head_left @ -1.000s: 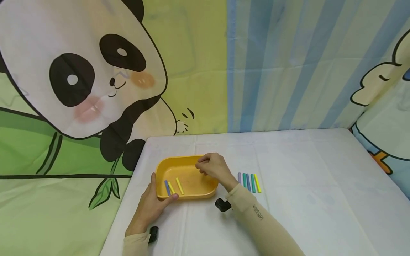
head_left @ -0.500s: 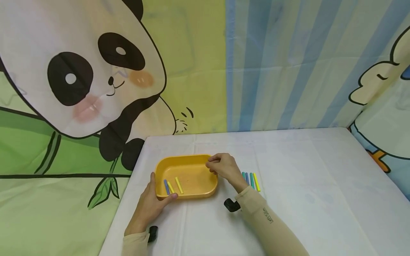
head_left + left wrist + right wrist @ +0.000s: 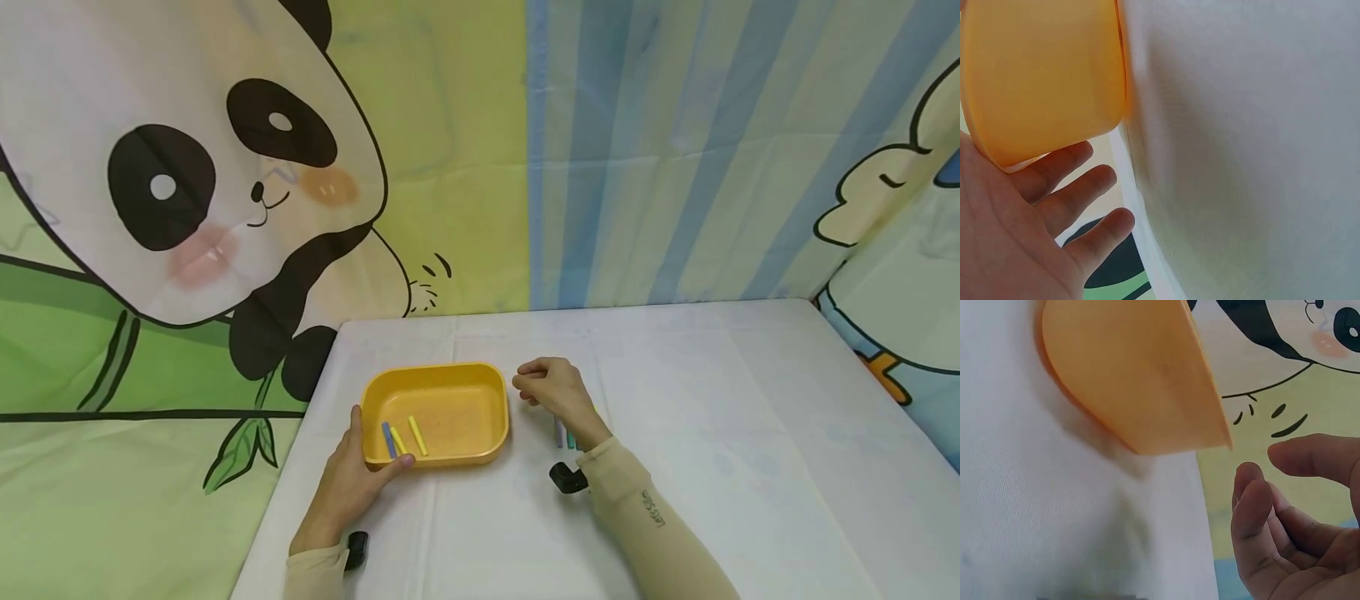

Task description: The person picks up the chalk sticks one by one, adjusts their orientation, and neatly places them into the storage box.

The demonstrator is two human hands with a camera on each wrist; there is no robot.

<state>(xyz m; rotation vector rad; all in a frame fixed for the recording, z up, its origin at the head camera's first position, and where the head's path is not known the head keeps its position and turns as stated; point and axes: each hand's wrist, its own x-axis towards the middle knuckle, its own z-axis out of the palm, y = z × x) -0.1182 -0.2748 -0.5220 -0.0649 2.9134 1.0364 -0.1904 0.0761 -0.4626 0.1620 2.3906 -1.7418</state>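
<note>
A yellow plastic tray [image 3: 468,457] stands on the left part of the table. Inside it, at its left end, lie a blue chalk-like stick [image 3: 388,438] and two yellow sticks [image 3: 417,435]. My left hand [image 3: 348,483] rests at the tray's near left corner, thumb along the near rim; the left wrist view shows several of its fingers straight and spread beside the tray wall. My right hand [image 3: 555,390] hovers right of the tray, bare, with thumb and index finger apart. Below it, a purple stick [image 3: 558,433] and a green stick [image 3: 572,440] show partly; the forearm hides others.
A white cloth covers the table [image 3: 750,433]. Behind it hangs a curtain [image 3: 465,167] printed with a panda and blue stripes. A black wrist device [image 3: 567,477] sits under the right wrist, and another black device [image 3: 357,550] at the left.
My right hand has moved right, from over the tray's right end to beside it, its arm now covering most of the stick row. The left hand and the sticks in the tray stay put.
</note>
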